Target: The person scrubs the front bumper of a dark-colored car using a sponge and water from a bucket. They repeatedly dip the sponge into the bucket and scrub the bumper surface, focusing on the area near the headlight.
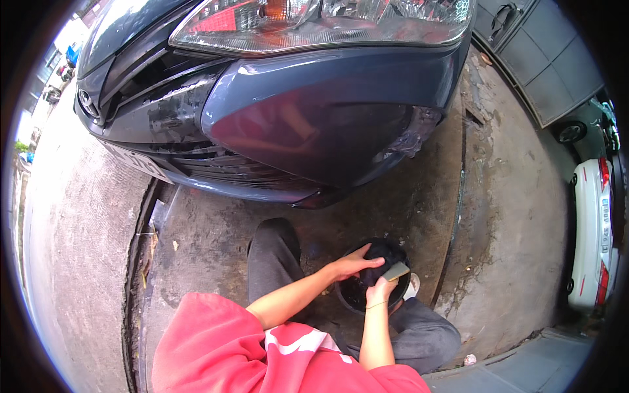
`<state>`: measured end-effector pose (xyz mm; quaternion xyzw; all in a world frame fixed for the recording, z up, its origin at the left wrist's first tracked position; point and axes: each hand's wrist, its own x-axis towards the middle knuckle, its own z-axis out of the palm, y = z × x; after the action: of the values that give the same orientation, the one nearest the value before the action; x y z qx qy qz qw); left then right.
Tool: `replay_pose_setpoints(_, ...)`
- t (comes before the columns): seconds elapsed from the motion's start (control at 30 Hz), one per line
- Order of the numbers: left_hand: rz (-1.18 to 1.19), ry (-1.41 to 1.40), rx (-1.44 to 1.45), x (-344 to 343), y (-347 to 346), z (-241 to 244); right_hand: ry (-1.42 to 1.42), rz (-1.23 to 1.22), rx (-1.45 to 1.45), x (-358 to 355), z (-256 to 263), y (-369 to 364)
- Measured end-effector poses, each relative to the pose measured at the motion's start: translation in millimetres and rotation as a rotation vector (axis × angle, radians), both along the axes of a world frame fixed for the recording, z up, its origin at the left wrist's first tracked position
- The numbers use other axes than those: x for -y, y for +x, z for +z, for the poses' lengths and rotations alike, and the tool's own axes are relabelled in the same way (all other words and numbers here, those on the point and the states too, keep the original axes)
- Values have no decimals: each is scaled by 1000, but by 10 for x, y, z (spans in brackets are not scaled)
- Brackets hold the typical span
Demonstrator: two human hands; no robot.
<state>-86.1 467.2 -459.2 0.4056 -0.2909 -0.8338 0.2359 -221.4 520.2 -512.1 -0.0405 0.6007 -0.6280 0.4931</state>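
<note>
Both my hands are over a round black bucket [350, 300] on the ground between my legs. My left hand [357, 265] grips a dark wet cloth [388, 253] at the bucket's mouth, its thumb lying across the cloth. In my right hand [381, 290] is a small flat greyish-green pad [396, 271], held at the cloth's lower right side; its exact kind cannot be told. In front of me is the dark blue front bumper [314, 123] of a car, with a scuffed, torn patch [415, 135] at its right corner.
The car's headlight [324, 24] is above the bumper. A groove [454, 216] runs through the stained concrete floor right of the bucket, and another crack [137, 245] lies to the left. Grey metal gates [550, 64] and a white car [587, 236] are at the far right.
</note>
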Motion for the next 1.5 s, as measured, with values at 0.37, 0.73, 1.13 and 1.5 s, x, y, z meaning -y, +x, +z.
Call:
replay_pose_setpoints(0.37, 400, -1156, 293, 1413, -38, 2324, -166, 493, -1317, 872, 1972, -1514)
replay_pose_setpoints(0.73, -181, -1822, 1600, 2039, 1216, 4176, -187, 1067, -1042, 960, 1671, -920)
replay_pose_setpoints(1.13, 92, -1984, 1684, 1153, 2563, 3888, -127, 1279, -1185, 1061, 1864, -833)
replay_pose_setpoints(1.5, -95, -1858, 1639, 2742, 29, 3707, -167, 1318, -1222, 954, 1833, -539)
